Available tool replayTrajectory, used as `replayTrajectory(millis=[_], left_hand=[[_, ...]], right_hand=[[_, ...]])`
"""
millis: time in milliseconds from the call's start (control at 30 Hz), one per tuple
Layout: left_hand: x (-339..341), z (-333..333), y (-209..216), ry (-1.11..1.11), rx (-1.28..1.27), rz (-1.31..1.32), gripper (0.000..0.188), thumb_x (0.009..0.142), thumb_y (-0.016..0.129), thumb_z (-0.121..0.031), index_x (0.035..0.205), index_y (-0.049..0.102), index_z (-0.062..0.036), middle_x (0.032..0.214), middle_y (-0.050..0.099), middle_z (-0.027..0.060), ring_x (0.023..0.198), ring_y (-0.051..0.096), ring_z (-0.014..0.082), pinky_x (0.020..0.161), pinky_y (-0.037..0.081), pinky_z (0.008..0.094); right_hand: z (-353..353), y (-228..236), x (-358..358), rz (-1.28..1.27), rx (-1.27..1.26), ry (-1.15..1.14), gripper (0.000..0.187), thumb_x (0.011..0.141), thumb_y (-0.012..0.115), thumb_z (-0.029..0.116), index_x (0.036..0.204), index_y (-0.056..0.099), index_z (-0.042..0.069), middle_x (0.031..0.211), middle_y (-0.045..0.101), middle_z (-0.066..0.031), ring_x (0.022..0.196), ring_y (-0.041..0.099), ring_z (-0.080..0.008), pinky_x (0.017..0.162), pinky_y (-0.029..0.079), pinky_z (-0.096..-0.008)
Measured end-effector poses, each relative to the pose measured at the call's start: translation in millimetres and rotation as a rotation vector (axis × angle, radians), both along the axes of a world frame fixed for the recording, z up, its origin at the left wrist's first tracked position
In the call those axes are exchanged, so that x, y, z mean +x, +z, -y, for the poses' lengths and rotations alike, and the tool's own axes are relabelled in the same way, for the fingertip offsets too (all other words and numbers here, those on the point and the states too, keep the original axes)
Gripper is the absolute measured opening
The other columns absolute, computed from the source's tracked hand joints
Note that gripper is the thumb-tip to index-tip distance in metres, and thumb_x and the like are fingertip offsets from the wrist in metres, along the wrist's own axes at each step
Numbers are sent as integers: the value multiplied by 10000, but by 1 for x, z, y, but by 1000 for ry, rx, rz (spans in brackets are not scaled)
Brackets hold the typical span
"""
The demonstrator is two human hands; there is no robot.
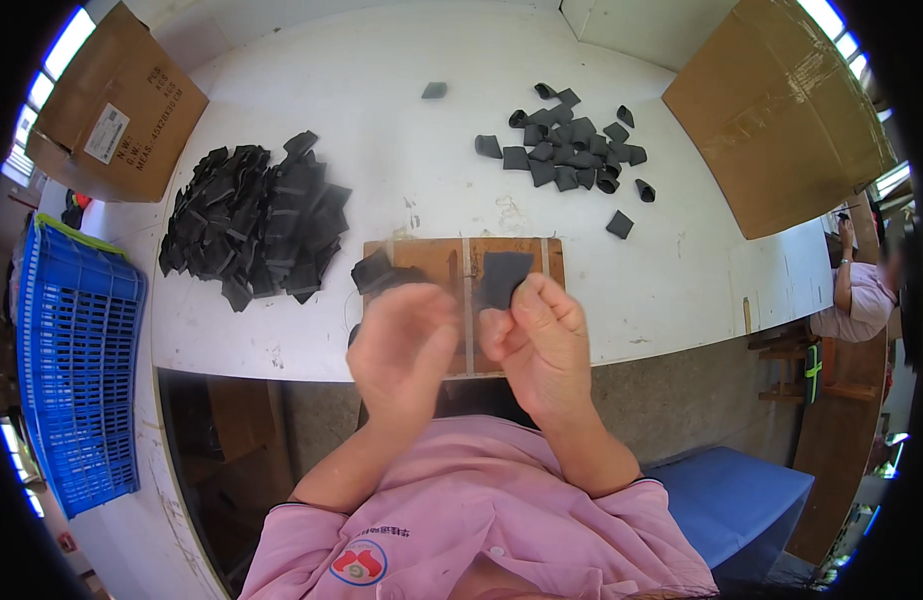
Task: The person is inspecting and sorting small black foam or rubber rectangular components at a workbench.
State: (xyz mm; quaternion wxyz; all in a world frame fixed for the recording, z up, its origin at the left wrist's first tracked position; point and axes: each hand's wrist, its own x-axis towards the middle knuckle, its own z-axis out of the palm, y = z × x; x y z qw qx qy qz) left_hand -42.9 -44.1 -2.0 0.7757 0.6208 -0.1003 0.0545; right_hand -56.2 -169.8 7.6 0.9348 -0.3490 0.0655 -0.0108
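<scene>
My right hand (543, 345) pinches a dark grey fabric piece (505, 277), a small flat rectangle held upright over a brown wooden board (441, 258). Beside it, my left hand (406, 345) is smeared by motion; its thumb side faces the right hand and its fingers are too blurred to read. Just beyond the left hand, a black fabric piece (374, 271) lies at the board's left edge, partly covered by the blurred fingers. Pale strips run across the board near the right hand.
A large heap of black fabric pieces (221, 220) lies left on the white table (401, 150). Several folded grey pieces (571, 140) are scattered at the far right. Cardboard boxes (131, 110) (771, 110), a blue crate (81, 370) and a seated co-worker (856, 295) surround it.
</scene>
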Motion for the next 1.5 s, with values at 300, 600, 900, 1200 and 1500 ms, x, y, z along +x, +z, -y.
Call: replayTrajectory(millis=[300, 600, 900, 1200, 1500], left_hand=[[-6, 2, -14, 28, 204, -144, 48, 790, 574, 17, 826, 542, 16, 774, 572, 34, 677, 529, 59, 620, 419, 172], [-8, 0, -18, 18, 412, 19, 93, 734, 576, 68, 792, 535, 8, 675, 556, 13, 554, 479, 32, 500, 380, 163], [-2, 2, -27, 270, 623, 508, 149, 649, 578, 67, 763, 543, -24, 650, 549, 89, 493, 531, 185, 450, 413, 251], [70, -66, -79, 359, 845, 48, 232, 764, 551, -84, 970, 543, 22, 809, 559, 122, 657, 523, 187, 591, 424, 301], [95, -85, -119, 155, 984, -175, 194, 720, 605, -98, 851, 546, 31, 695, 554, 119, 580, 511, 217, 569, 418, 322]], right_hand=[[0, -28, -20, -55, -663, -68, 133, 823, 566, 155, 816, 559, 22, 653, 516, -47, 573, 484, -108, 481, 393, -230], [2, -30, -14, 545, -1380, -364, 194, 657, 619, -31, 839, 558, -8, 746, 524, -111, 582, 541, -203, 453, 429, -271], [4, -42, -4, 896, -1779, -707, 152, 650, 588, 2, 796, 552, -18, 713, 510, -99, 556, 514, -217, 454, 422, -281], [65, -13, 53, -79, -680, -395, 157, 843, 507, 119, 850, 572, -24, 652, 527, -15, 512, 423, -45, 478, 346, -178], [20, -71, 7, -201, -894, 126, 134, 831, 516, 115, 899, 575, 14, 665, 557, -17, 553, 499, -75, 479, 395, -209]])
